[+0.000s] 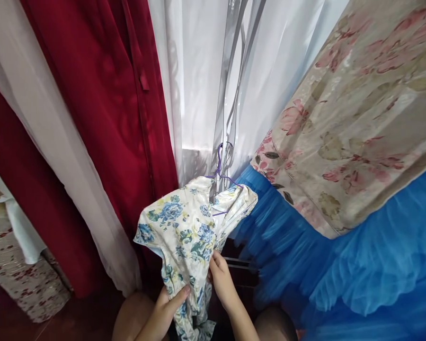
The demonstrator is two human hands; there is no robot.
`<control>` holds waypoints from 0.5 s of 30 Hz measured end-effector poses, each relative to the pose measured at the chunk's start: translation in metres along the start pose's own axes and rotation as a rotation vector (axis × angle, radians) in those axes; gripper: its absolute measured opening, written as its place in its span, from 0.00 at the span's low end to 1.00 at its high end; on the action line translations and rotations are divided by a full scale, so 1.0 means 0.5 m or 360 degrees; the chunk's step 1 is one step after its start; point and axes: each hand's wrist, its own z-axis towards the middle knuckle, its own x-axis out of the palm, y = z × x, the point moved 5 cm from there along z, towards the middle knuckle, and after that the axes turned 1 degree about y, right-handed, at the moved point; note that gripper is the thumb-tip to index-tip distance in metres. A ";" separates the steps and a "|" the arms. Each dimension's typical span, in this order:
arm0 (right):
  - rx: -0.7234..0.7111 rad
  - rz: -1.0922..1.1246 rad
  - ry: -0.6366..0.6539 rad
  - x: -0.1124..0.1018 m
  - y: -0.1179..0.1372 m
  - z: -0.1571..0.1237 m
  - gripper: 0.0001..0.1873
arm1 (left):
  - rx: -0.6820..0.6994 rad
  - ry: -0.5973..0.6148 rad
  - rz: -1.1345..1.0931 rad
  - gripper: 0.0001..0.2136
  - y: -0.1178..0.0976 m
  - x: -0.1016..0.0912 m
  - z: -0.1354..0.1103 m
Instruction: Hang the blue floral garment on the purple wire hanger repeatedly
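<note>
A white dress with blue and yellow flowers [191, 227] hangs on a purple wire hanger [219, 163], tilted in front of me. Low on its left side, my left hand [170, 303] grips the cloth with the thumb lying on top. Higher up, at the right edge near the front opening, my right hand [220, 274] pinches the fabric between thumb and fingers. The collar lies spread and one purple bar of the hanger shows inside the neckline. The lower part of the garment is bunched up between my forearms.
Behind hang white drapes [199, 85] with shiny grey ribbons [230, 94] near the hanger's hook. Dark red cloth [106, 94] hangs on the left. To the right are a pink-flowered fabric [358, 128] and ruffled blue tulle [341, 274]. My knees [131, 315] show below.
</note>
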 end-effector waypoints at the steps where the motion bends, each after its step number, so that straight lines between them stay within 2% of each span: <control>1: 0.0061 0.0094 0.0058 0.004 -0.001 -0.002 0.22 | -0.0016 0.0008 -0.0005 0.32 0.004 -0.004 0.002; 3: 0.0104 0.0230 0.0084 -0.004 0.003 -0.010 0.21 | 0.0001 -0.0020 0.0003 0.29 0.015 -0.023 0.013; 5: 0.0082 0.0260 0.0010 -0.029 0.010 -0.021 0.21 | 0.0135 -0.0218 0.0030 0.25 0.021 -0.060 0.031; 8: 0.0063 0.0182 -0.0109 -0.072 0.018 -0.047 0.23 | 0.0503 -0.0866 0.0031 0.21 0.018 -0.122 0.046; 9: 0.0055 0.0147 -0.0130 -0.082 0.019 -0.058 0.23 | 0.0625 -0.1067 0.0038 0.20 0.015 -0.130 0.043; 10: 0.0044 0.0114 -0.0140 -0.089 0.021 -0.069 0.24 | 0.0722 -0.1184 0.0074 0.19 0.013 -0.124 0.039; 11: 0.0029 0.0081 -0.0141 -0.092 0.024 -0.080 0.24 | 0.0785 -0.1177 0.0148 0.17 0.011 -0.105 0.037; 12: 0.0009 0.0046 -0.0131 -0.091 0.027 -0.092 0.24 | 0.0811 -0.1039 0.0252 0.15 0.010 -0.073 0.038; 15: -0.0023 -0.0067 -0.0041 -0.073 0.034 -0.119 0.23 | 0.0806 -0.0287 0.0563 0.16 0.022 0.063 0.039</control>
